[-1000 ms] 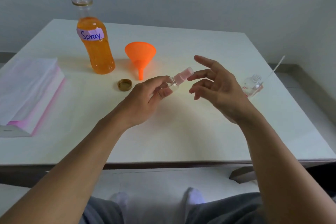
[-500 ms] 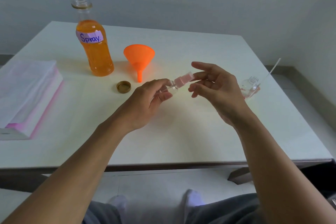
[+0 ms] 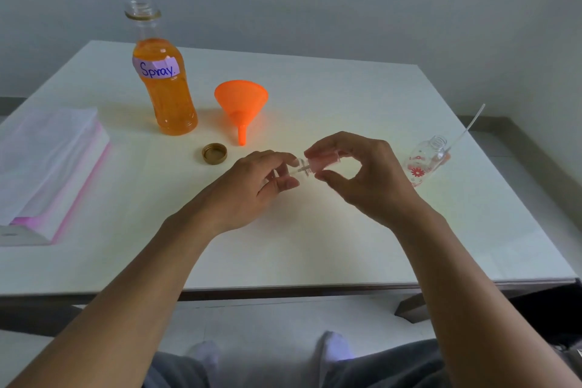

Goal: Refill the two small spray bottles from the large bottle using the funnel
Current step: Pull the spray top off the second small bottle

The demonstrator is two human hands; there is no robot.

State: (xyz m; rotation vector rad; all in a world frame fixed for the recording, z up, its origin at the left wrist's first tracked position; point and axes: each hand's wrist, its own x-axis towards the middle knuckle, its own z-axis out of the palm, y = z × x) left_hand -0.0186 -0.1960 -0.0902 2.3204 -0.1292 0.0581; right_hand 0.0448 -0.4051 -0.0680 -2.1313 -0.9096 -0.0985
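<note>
A person seated at a white table (image 3: 315, 246) holds one small spray bottle (image 3: 299, 168) above the middle of the tabletop, lying roughly level between both hands. The left hand (image 3: 252, 186) pinches the bottle's clear body between thumb and fingertips. The right hand (image 3: 362, 173) pinches the pink spray head (image 3: 324, 164) between thumb and forefinger, its other fingers curled over it. The fingers hide most of both parts. A thin stem shows in the gap between them, too blurred to tell whether the head is seated or free.

From the hands, the large bottle (image 3: 163, 94) stands upright at 10 o'clock, uncapped, holding orange liquid and labelled "Spray." The orange funnel (image 3: 241, 104) lies at 11 o'clock just beside it, spout pointing toward the person. The gold cap (image 3: 214, 153) lies at 9 o'clock, between the large bottle and the left hand.

At 3 o'clock, near the table's right edge, the second small bottle (image 3: 423, 161), clear with a red flower print, lies on its side with its neck open. A thin white tube (image 3: 469, 126) juts past it toward 1 o'clock. A white-and-pink pack (image 3: 50, 167) sits at far 9 o'clock on the left edge.
</note>
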